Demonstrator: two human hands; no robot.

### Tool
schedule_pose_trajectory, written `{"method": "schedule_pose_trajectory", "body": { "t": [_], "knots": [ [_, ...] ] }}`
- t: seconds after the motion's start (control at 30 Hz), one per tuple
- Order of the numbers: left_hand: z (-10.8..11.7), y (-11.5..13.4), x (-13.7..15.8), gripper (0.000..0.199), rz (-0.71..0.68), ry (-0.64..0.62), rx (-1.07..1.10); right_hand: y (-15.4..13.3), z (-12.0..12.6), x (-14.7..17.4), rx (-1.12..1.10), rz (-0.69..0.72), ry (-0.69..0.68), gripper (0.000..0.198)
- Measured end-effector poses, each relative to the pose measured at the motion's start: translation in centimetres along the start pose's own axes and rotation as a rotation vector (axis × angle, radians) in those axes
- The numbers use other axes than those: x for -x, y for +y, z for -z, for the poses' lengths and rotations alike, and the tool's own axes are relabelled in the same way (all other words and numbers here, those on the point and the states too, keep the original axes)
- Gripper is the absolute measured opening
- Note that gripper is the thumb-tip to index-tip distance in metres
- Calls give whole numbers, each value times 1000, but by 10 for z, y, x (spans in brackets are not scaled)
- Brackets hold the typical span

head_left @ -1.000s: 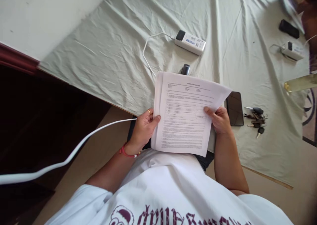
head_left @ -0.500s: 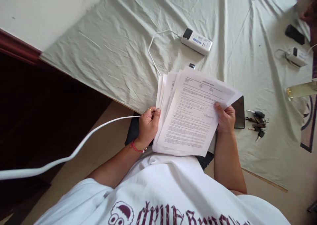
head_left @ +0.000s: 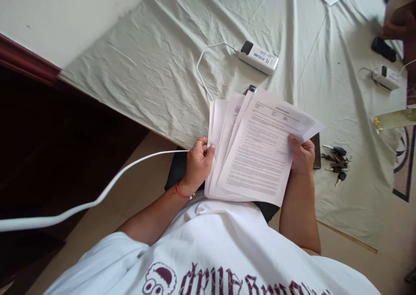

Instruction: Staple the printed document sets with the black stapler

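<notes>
A stack of printed paper sheets [head_left: 260,152] is fanned out in front of my chest, its near edge by my shirt. My left hand [head_left: 199,163], with a ring and a red wrist string, pinches the left edge of the stack between thumb and fingers. On the right side my right hand [head_left: 302,154] is closed on the top sheets, thumb on the printed face; the fingers behind the paper are hidden. The upper right corner of the sheets bends back. A dark phone [head_left: 316,150] is partly covered by the right hand and papers.
A white power bank [head_left: 259,57] with a cable lies beyond the papers. Keys [head_left: 337,163] lie to the right on the cloth-covered table [head_left: 156,56]. Farther right are a second white device [head_left: 386,77], a black case [head_left: 383,49] and another person's hand [head_left: 401,28]. A white cable [head_left: 97,202] crosses at left.
My right hand has shifted slightly right with the top sheets, so the stack is fanned wider. More of the sheets underneath shows, and more of the phone is covered.
</notes>
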State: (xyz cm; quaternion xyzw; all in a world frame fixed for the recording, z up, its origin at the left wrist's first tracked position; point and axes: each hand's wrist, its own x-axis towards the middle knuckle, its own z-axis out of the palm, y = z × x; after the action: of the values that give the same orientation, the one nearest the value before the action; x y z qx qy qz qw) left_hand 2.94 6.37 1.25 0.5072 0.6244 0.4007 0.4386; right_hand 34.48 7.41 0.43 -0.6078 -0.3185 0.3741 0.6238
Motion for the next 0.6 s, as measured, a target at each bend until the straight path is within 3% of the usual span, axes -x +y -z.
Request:
{"method": "schedule_pose_trajectory", "body": {
  "t": [0.2,0.6],
  "knots": [
    [-2,1,1,26,5,11,29,-1,-4,3,18,-17,-74,30],
    [-2,6,3,25,-68,34,-69,-2,-7,2,49,1,-93,33]
  ]
}}
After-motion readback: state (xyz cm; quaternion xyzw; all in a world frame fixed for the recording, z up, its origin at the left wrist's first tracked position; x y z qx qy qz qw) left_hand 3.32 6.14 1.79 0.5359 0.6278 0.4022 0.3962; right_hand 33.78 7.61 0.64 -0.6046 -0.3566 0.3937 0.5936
